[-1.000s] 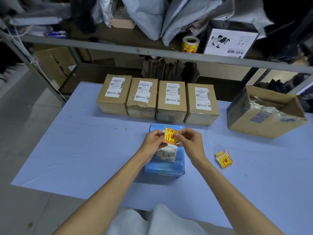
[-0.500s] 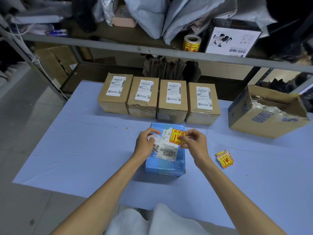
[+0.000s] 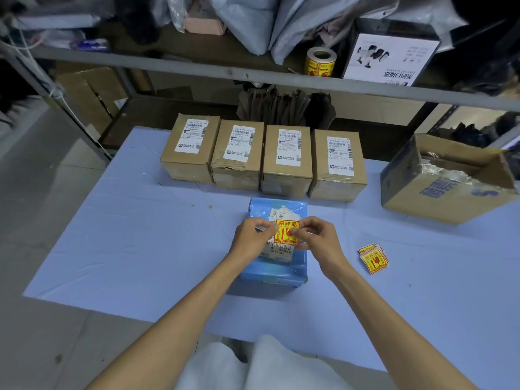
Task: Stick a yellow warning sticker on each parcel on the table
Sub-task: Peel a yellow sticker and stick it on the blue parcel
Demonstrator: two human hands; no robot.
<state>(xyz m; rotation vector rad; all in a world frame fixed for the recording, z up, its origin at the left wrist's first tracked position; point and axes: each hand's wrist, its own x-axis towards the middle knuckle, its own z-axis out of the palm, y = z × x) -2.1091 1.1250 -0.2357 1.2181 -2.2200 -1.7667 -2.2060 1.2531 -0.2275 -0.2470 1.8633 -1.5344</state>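
A blue parcel (image 3: 274, 267) with a white shipping label lies on the table in front of me. Just above that label I hold a yellow warning sticker (image 3: 287, 232) between my two hands. My right hand (image 3: 319, 239) pinches the sticker's right edge. My left hand (image 3: 251, 237) is at its left edge, fingers curled on a scrap of white backing paper. Behind the blue parcel, several brown cardboard parcels stand in a row, from the leftmost (image 3: 191, 153) to the rightmost (image 3: 337, 170). Each carries a white label, and I see no yellow sticker on them.
A small stack of yellow stickers (image 3: 373, 258) lies on the table right of my right hand. An open cardboard box (image 3: 439, 198) sits at the far right. A sticker roll (image 3: 320, 63) stands on the metal shelf (image 3: 253, 77) behind the table.
The sticker came off its backing. My left hand took the backing away and has returned to the sticker's left edge. The sticker now sits lower over the blue parcel's label.
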